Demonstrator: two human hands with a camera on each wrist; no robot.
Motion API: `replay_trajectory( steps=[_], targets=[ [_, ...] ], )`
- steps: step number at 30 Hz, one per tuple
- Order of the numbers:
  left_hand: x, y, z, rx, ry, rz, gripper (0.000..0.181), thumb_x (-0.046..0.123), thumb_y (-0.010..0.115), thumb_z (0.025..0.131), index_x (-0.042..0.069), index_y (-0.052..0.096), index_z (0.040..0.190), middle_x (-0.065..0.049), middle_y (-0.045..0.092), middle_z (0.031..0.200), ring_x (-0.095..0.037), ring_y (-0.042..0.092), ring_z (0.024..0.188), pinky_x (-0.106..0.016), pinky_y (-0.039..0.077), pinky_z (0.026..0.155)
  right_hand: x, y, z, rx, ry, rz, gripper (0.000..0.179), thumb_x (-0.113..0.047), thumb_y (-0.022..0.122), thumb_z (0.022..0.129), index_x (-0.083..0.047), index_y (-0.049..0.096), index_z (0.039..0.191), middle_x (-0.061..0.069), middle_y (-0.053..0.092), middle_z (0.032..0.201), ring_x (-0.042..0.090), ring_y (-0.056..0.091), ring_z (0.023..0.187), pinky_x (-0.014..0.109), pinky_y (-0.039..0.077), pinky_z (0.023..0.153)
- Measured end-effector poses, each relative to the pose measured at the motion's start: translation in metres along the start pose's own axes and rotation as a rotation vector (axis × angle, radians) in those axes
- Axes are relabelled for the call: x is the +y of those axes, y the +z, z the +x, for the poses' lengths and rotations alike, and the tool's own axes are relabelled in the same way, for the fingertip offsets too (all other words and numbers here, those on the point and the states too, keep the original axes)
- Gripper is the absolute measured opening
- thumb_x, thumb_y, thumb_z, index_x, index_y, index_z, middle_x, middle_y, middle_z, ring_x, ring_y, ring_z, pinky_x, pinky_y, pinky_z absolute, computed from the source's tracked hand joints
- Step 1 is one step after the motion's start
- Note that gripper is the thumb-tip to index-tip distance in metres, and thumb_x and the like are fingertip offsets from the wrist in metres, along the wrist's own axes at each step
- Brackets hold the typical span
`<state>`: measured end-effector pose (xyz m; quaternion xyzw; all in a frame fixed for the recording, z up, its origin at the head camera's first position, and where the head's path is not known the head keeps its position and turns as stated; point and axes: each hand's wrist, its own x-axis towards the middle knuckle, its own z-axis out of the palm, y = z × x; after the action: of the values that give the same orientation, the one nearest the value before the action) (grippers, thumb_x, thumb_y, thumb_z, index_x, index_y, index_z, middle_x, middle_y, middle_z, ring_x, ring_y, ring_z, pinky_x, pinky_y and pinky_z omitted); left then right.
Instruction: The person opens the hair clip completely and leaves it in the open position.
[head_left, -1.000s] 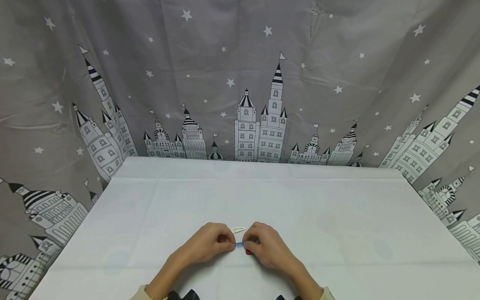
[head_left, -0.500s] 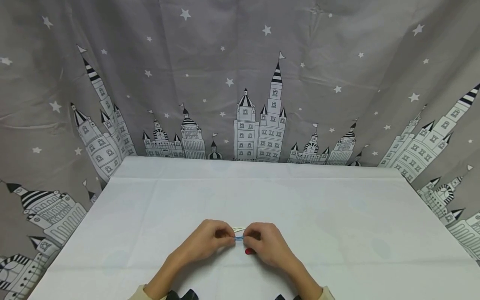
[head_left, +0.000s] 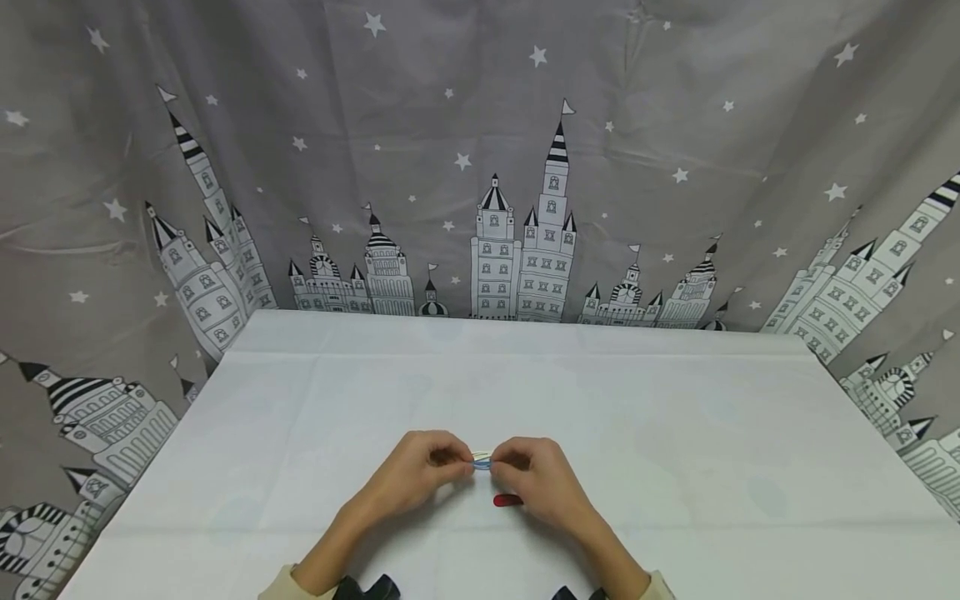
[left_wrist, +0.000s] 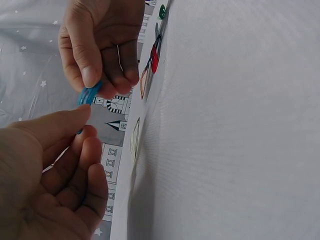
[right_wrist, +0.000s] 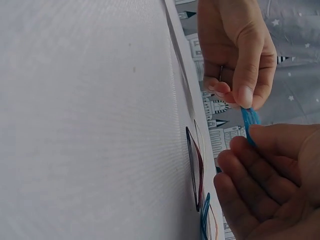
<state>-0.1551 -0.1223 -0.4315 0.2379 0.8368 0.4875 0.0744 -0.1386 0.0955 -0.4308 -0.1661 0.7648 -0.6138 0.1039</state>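
A blue hair clip (head_left: 482, 464) spans the small gap between both hands, above the white table. Thumb and fingers of my left hand (head_left: 418, 473) pinch one end. My right hand (head_left: 538, 482) pinches the other end. Both wrist views show the clip (left_wrist: 89, 95) between the thumb tips, its ends covered by fingers. A red hair clip (head_left: 507, 501) lies on the table by the right hand, partly hidden under it. Just behind the held clip lies a cream hair clip (left_wrist: 134, 140).
More clips lie on the table near the right hand, among them a green one (left_wrist: 162, 11) and another blue one (right_wrist: 204, 217). A white cloth (head_left: 480, 392) covers the table. Behind it hangs a grey curtain (head_left: 420, 83) printed with castles and stars.
Both hands have shifted forward, away from the body, still pinching the blue clip. More of the red clip shows beside the right hand, and the cream clip now sits closer behind the blue one.
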Motion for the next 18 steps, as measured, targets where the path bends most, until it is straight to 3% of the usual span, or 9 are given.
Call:
replay_trajectory(
  steps=[8,13,18],
  targets=[
    [0.0019,-0.0007,0.0,0.059,0.001,-0.025,0.007,0.019,0.076,0.088,0.013,0.075,0.09,0.008,0.068,0.082,-0.011,0.062,0.072,-0.028,0.053,0.071,-0.0014,0.0006,0.0019,0.038,-0.039,-0.013,0.005,-0.002,0.067,0.091,0.002,0.071,0.092,0.009,0.066,0.092,0.016,0.059,0.08,0.034,0.058,0.061],
    [0.0022,-0.0006,0.0002,0.071,0.016,-0.027,0.01,0.02,0.077,0.088,0.01,0.075,0.089,0.009,0.068,0.08,-0.009,0.061,0.071,-0.029,0.052,0.073,-0.0036,0.0013,0.0009,0.042,-0.03,0.013,0.005,-0.002,0.067,0.091,0.002,0.07,0.092,0.009,0.065,0.091,0.017,0.057,0.079,0.036,0.058,0.058],
    [0.003,-0.0001,0.0009,0.075,0.027,-0.029,0.013,0.02,0.076,0.088,0.007,0.075,0.09,0.009,0.068,0.081,-0.009,0.062,0.071,-0.031,0.052,0.073,-0.0036,0.0006,0.0005,0.05,-0.04,-0.027,0.007,-0.005,0.067,0.093,0.002,0.07,0.092,0.007,0.065,0.09,0.016,0.056,0.078,0.034,0.058,0.059]
  ],
)
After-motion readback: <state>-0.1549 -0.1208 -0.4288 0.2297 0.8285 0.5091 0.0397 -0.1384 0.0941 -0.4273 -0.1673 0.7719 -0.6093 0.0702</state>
